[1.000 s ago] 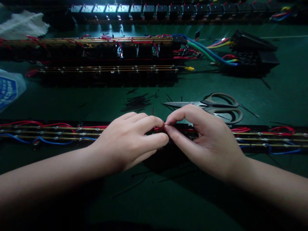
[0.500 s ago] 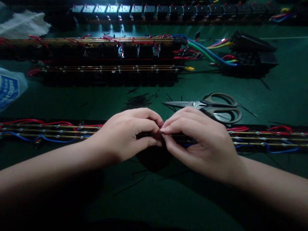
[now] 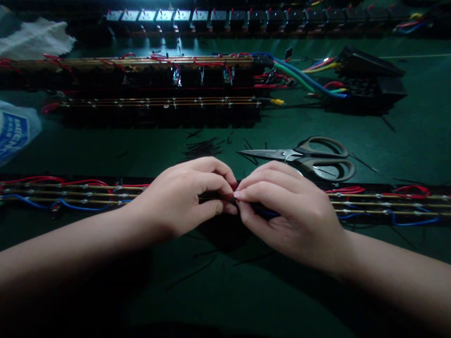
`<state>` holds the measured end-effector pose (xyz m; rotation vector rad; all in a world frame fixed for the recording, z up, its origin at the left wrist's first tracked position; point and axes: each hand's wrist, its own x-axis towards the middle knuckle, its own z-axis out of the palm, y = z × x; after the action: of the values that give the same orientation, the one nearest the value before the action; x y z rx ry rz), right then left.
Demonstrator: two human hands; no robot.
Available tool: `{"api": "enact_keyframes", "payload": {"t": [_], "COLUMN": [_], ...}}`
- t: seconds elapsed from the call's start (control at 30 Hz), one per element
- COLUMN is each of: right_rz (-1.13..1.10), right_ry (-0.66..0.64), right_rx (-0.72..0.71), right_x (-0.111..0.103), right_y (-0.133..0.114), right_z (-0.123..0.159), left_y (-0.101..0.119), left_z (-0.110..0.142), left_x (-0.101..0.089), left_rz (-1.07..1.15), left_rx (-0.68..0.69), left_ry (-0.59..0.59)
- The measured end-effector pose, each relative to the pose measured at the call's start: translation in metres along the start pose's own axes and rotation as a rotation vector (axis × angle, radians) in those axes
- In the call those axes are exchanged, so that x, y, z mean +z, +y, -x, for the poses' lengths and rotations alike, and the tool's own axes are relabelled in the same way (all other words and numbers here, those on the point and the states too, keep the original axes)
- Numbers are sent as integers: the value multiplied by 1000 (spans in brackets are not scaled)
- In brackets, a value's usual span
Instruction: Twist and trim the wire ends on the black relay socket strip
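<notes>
The two hands meet over the wired strip (image 3: pixel 70 192) that runs from side to side across the green counter (image 3: pixel 405 152). A small dark piece (image 3: pixel 234 200) lies right at the meeting point — between the fingertips of the left hand (image 3: pixel 183 197) and those of the right hand (image 3: pixel 296 209), above the strip's middle stretch. The right hand has its thumb and forefinger pinched together on the piece. The left hand is curled, its thumb and fingers reaching to the same spot; whether they are clamped on anything, I cannot tell, since the tips overlap in shadow.

The strip shows brass-coloured rails with red and blue wires on both sides of the hands, which cover its centre. Scissors (image 3: pixel 293 153) lie just beyond the right hand, blades pointing left, and a loose heap of thin dark strands (image 3: pixel 202 148) lies beyond the left hand. Farther back are a black box (image 3: pixel 369 84) with coloured wires (image 3: pixel 299 77) and — at the left edge — a plastic bag (image 3: pixel 16 131) with blue print.
</notes>
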<state>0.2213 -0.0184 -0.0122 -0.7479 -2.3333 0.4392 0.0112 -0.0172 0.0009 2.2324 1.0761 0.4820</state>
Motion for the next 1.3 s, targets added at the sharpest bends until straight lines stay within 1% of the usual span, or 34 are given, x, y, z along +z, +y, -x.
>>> {"api": "enact_keyframes", "payload": {"t": [0.1, 0.3, 0.47, 0.67, 0.8, 0.93, 1.3], "right_rz": [17, 54, 83, 95, 94, 84, 127], "right_ry": [4, 7, -8, -23, -11, -10, -43], "right_rx": [-10, -78, -71, -93, -87, -65, -91], "right_x": [1, 3, 3, 3, 4, 4, 4], "right_y": [1, 2, 2, 2, 1, 1, 2], "right_z": [1, 3, 4, 5, 4, 3, 4], "left_y": [0, 0, 0, 0, -1, -2, -1], "left_z": [0, -1, -1, 0, 0, 0, -1], "left_x": [0, 2, 1, 1, 2, 3, 3], "left_rz": [-4, -18, -18, -5, -3, -15, -36], "left_rx": [-5, -14, -16, 11, 23, 20, -8], "left_ry": [-6, -2, 8, 62, 75, 66, 30]}}
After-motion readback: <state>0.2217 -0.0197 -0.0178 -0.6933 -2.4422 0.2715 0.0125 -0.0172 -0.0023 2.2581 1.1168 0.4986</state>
